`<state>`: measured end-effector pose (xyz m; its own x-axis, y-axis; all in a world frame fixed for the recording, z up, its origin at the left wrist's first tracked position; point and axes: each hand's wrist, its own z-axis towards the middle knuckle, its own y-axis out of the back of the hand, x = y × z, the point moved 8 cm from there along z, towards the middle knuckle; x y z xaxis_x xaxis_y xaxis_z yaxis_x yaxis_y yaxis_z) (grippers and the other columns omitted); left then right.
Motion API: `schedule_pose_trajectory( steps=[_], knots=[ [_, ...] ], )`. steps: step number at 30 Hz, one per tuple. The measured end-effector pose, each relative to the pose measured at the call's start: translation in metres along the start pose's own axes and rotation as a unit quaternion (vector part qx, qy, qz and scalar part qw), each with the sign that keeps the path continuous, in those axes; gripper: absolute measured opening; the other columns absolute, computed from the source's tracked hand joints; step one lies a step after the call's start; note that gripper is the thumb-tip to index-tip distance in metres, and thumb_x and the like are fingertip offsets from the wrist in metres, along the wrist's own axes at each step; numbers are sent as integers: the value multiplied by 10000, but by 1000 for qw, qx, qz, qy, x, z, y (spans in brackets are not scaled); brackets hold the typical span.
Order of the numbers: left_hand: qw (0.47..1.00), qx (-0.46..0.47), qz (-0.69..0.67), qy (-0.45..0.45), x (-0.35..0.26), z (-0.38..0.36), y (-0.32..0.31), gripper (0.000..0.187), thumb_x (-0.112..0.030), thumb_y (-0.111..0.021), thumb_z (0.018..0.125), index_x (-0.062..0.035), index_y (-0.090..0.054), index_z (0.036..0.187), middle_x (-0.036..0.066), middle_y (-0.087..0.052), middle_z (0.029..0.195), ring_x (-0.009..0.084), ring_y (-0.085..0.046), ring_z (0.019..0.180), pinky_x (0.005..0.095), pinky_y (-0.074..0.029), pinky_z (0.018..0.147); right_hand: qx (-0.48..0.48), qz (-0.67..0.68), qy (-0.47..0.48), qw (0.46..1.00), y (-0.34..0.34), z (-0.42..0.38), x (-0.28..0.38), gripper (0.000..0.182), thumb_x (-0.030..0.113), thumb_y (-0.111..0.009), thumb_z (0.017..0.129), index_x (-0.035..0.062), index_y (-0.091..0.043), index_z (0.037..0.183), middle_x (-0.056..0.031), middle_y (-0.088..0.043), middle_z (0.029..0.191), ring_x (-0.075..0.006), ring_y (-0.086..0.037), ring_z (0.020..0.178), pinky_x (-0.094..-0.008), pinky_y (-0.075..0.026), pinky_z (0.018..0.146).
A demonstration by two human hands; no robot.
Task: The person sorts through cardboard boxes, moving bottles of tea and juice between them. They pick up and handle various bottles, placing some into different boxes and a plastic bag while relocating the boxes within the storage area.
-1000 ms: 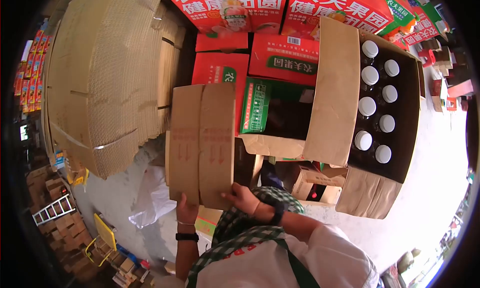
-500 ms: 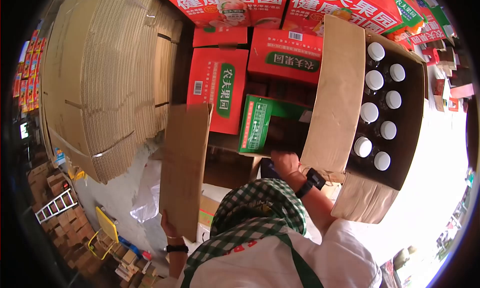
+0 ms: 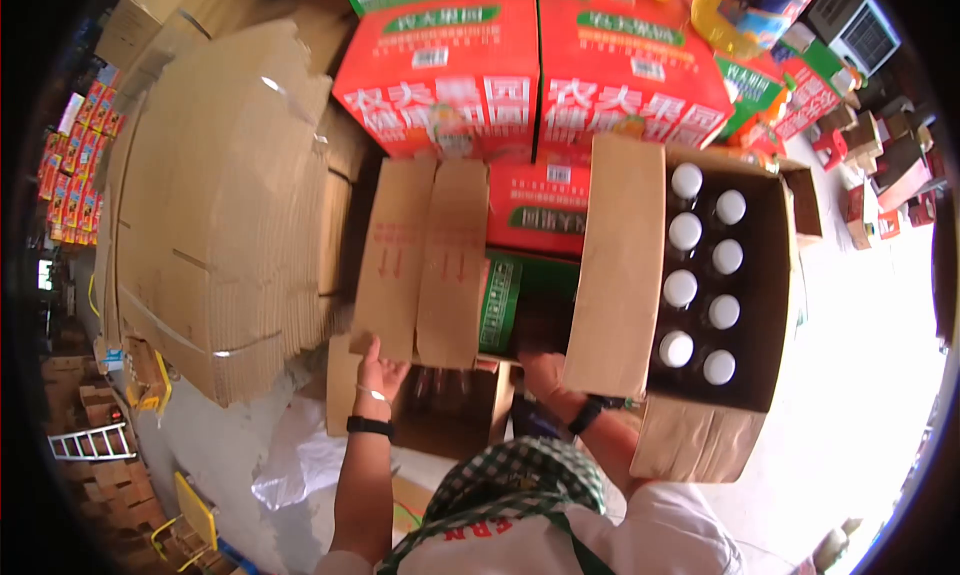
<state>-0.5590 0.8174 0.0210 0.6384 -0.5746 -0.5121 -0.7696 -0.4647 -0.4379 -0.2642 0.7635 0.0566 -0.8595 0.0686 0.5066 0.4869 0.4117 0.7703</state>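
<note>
Carton, left grip at edge, thumb raised

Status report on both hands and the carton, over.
Left hand gripping brown carton by its lower edge. Right hand beside bottle-box flap, grip unclear. Carton left of green cardboard. Flap possibly in right hand's way.

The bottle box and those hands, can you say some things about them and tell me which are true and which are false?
1. Eight caps show in the bottle box. True.
2. Those caps are all red. False: they are white.
3. The left hand holds a brown carton. True.
4. The right hand is inside the bottle box. False: it is outside, near the green box.
5. Red arrows are printed on the brown carton. True.
6. The bottle box is shut. False: it is open, with its flaps out.
</note>
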Motion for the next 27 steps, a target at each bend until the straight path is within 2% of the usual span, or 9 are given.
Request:
schedule_pose_trajectory(
  steps=[2, 6, 9, 15, 19, 20, 22, 26, 27],
  knots=[
    [961, -199, 164, 96, 12, -19, 17, 553, -570, -498, 768, -66, -536, 992, 40, -583, 844, 166, -548, 650, 399, -484, 679, -38, 15, -16, 999, 4, 8, -4, 184, 149, -433, 807, 48, -583, 774, -183, -587, 718, -313, -586, 631, -412, -436, 525],
    [763, -123, 629, 81, 9, -27, 47, 551, -568, -475, 778, -30, -593, 756, 55, -576, 636, 153, -550, 615, 290, -463, 614, -66, 6, -6, 998, -14, 15, -21, 365, 303, -359, 860, 27, -575, 760, -181, -597, 720, -311, -579, 646, -431, -432, 606],
    [857, -35, 480, -184, -14, -95, -55, 427, -389, -428, 871, -38, -535, 653, 44, -529, 586, 140, -508, 570, 253, -403, 545, -70, 56, -8, 996, -51, 34, -48, 318, 287, -384, 838, 34, -575, 804, -173, -594, 735, -313, -570, 680, -428, -430, 666],
    [695, 328, 264, -584, -113, -350, -302, 455, -347, -322, 887, -98, -307, 507, 24, -360, 475, 170, -377, 453, 406, -385, 728, -209, -87, 65, 972, 13, -6, 23, 430, 163, -574, 695, 107, -472, 1109, -138, -488, 1112, -301, -415, 1105, -422, -340, 928],
    [699, 584, -49, -409, -111, -487, -331, 548, -461, -405, 861, -132, -342, 427, 12, -425, 426, 156, -394, 388, 413, -408, 481, -193, 70, 53, 977, 10, -55, 32, 319, 177, -554, 724, 96, -532, 1032, -126, -547, 1030, -304, -499, 998, -388, -423, 830],
    [556, 760, -5, -336, -106, -522, -341, 518, -431, -324, 893, -150, -364, 459, -21, -407, 489, 131, -412, 443, 515, -372, 804, -174, 108, 36, 978, -4, -64, 19, 260, 180, -529, 736, 90, -562, 978, -137, -580, 957, -306, -540, 930, -382, -451, 785],
    [538, 789, -13, -298, -89, -549, -331, 508, -406, -315, 898, -151, -361, 462, -21, -398, 486, 126, -410, 443, 514, -375, 799, -110, 81, -23, 990, -43, -86, -18, 208, 234, -509, 766, 103, -611, 890, -138, -599, 858, -310, -577, 812, -380, -489, 692],
    [462, 855, -21, -234, -52, -606, -295, 485, -333, -287, 915, -155, -353, 469, -21, -372, 479, 111, -402, 444, 508, -382, 783, -1, -314, 72, 947, -181, -164, -124, 229, 233, -490, 761, 80, -659, 779, -123, -633, 796, -304, -612, 731, -384, -501, 642],
    [447, 869, -12, -211, -41, -617, -285, 478, -319, -284, 915, -156, -349, 471, -20, -370, 484, 109, -399, 445, 502, -388, 779, -34, 42, -190, 980, -157, -222, -158, 222, 217, -491, 760, 78, -664, 762, -116, -639, 813, -278, -620, 750, -373, -502, 635]
  ],
)
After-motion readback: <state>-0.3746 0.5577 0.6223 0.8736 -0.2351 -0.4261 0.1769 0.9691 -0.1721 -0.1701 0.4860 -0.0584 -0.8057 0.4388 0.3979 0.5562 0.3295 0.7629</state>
